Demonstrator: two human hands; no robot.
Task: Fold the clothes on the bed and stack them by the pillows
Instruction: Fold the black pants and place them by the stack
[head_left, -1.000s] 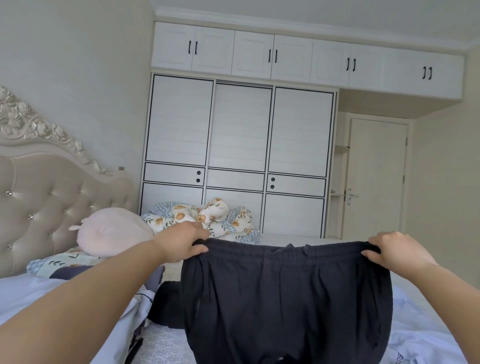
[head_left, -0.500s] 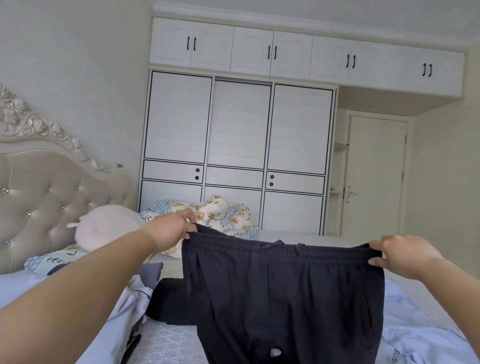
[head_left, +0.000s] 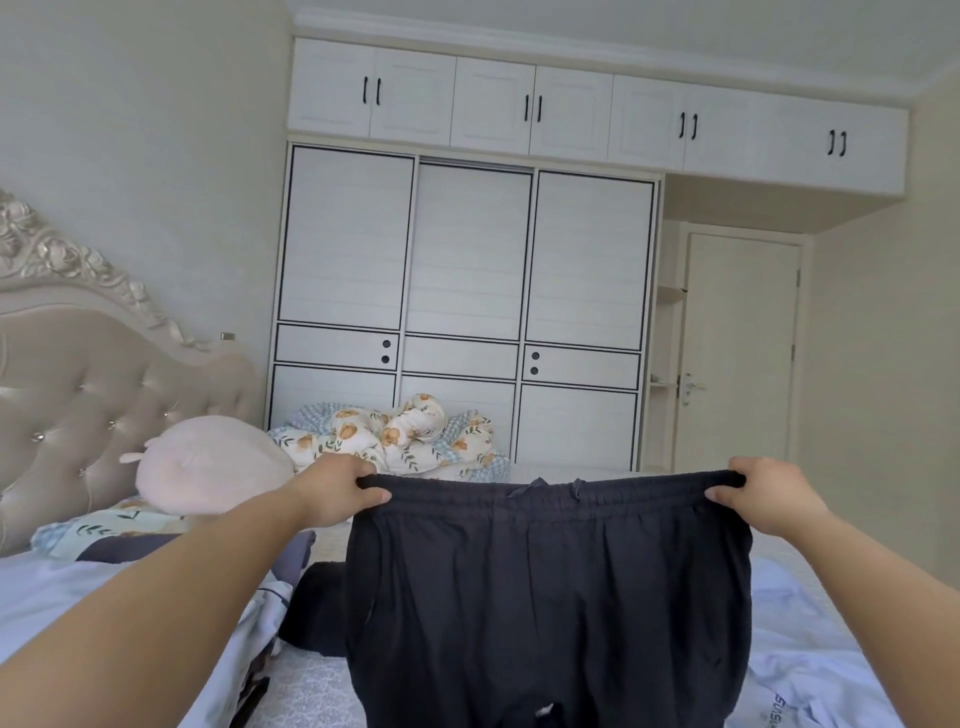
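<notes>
A pair of black drawstring trousers (head_left: 550, 587) hangs in the air above the bed, waistband stretched flat and level. My left hand (head_left: 337, 491) pinches the waistband's left end and my right hand (head_left: 763, 501) pinches its right end. Below, the legs drop out of the frame. A floral pillow (head_left: 98, 527) and a round pink plush cushion (head_left: 208, 470) lie at the headboard on the left. Pale blue garments lie on the bed at the left (head_left: 78, 597) and at the lower right (head_left: 810, 680). Another dark garment (head_left: 317, 605) lies behind the trousers.
A tufted beige headboard (head_left: 88, 395) stands at the left. A bunched floral quilt (head_left: 395, 436) sits at the bed's far side before a white wardrobe (head_left: 467, 291). A closed door (head_left: 737, 353) is at the right. The patterned mattress (head_left: 306, 691) shows between the clothes.
My left hand has dropped a little, so the waistband, tilted half a second ago, now runs level. Both hands keep their grip on the trousers.
</notes>
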